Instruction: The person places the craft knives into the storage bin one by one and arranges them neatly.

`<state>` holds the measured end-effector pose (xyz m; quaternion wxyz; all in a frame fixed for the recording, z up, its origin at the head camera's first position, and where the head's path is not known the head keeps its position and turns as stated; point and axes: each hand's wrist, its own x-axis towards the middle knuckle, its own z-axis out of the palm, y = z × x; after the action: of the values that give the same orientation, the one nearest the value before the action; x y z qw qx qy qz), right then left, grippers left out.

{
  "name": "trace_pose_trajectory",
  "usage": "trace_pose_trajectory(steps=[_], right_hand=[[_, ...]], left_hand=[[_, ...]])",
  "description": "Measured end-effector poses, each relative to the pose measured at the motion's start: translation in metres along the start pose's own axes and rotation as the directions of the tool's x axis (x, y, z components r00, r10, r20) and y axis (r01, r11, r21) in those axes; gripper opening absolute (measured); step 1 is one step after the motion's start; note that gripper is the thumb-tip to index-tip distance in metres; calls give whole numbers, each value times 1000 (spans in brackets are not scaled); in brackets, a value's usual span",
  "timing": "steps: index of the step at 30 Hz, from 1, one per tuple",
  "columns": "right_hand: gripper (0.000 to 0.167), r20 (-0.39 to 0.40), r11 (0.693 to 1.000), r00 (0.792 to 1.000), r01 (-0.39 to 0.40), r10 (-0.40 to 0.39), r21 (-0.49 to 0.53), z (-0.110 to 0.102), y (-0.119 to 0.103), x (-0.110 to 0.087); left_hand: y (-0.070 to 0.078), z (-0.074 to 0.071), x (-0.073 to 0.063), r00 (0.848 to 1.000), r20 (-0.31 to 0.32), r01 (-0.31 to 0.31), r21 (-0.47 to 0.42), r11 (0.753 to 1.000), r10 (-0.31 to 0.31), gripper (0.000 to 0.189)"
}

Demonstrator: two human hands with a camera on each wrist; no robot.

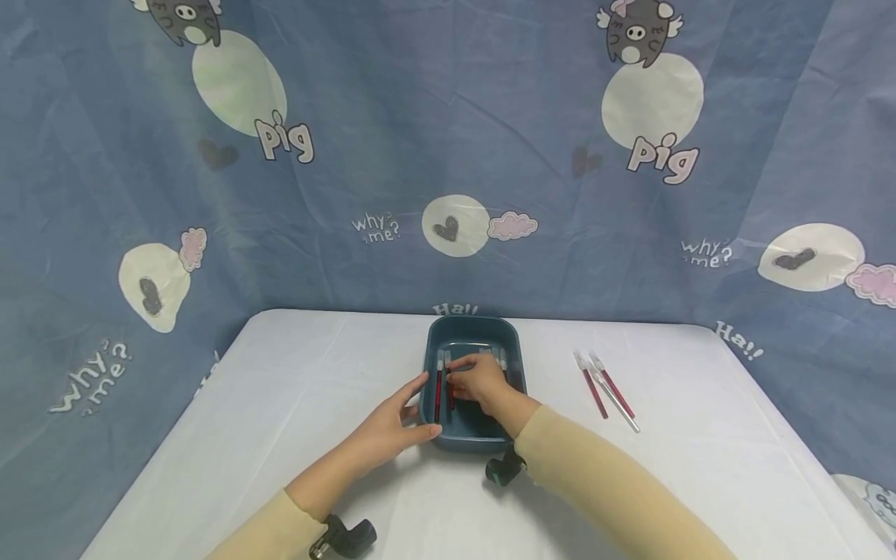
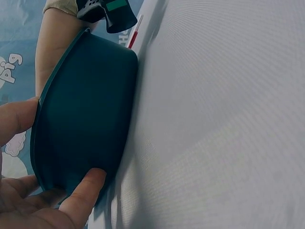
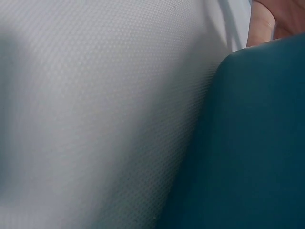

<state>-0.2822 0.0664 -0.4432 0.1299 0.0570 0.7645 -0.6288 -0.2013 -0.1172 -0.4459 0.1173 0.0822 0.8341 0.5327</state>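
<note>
A dark teal rectangular tub stands on the white table. Inside it, my right hand pinches a red-handled fork between thumb and fingers. Another red-handled fork lies along the tub's left wall. On the tub's right side, pale fork heads show partly behind the right hand. My left hand rests against the left side and near left corner, fingers spread. The left wrist view has its fingers touching the tub's outer wall. The right wrist view shows mostly the tub's outside.
Right of the tub, two red-handled forks and a silver one lie close together on the white table. A blue printed cloth hangs behind the table's back edge. Dark wrist cameras hang under both forearms.
</note>
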Motion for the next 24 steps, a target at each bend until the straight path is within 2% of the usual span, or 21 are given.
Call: trace_pose_trajectory(steps=[9, 17, 24], right_hand=[[23, -10, 1000, 1000, -1, 1, -24, 1, 0, -2], [25, 14, 1000, 1000, 5, -4, -16, 1, 2, 0], [26, 21, 1000, 1000, 16, -16, -20, 4, 2, 1]], left_hand=[[0, 0, 0, 1000, -4, 1, -1, 1000, -1, 90], [0, 2, 0, 1000, -12, 8, 9, 1000, -8, 89], [0, 1, 1, 1000, -3, 17, -21, 1000, -18, 90]])
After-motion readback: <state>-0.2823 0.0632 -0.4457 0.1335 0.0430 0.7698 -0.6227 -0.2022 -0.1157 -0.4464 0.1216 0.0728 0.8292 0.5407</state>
